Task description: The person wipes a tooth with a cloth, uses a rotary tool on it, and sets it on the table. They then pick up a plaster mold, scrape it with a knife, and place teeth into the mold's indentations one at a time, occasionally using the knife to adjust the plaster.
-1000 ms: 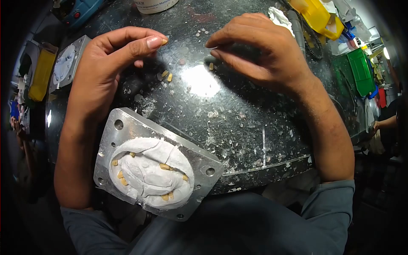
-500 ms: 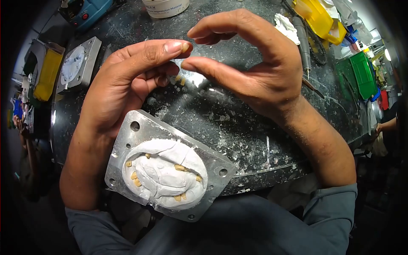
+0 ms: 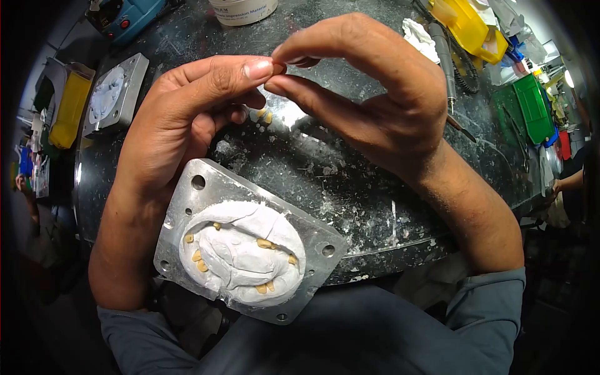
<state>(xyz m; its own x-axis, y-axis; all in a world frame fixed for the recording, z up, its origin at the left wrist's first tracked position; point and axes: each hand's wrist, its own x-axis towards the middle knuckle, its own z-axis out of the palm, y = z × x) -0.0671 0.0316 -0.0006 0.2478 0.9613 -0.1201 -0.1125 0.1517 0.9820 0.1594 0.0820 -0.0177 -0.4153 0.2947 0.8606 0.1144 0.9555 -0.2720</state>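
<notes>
My left hand is closed in a pinch, thumb against fingers; the small yellowish artificial tooth at its tips is almost wholly hidden now. My right hand meets it there, its thumb and forefinger closed in around the left fingertips. What the right fingers grip is hidden. Below the hands, a metal flask half lies tilted at the bench edge, close to my left wrist. White plaster fills its oval, with several yellowish teeth set in it. Loose teeth lie on the bench behind the hands.
Another plaster-filled metal flask half stands at the left beside a yellow bin. A tub of impression material and a blue device are at the back. On the right lie a handpiece, a knife-like tool and a green bin.
My right thumb and forefinger have closed in onto the left fingertips, where a gap showed before. The tooth's yellowish tip, visible earlier, is now covered. The flask half has barely shifted.
</notes>
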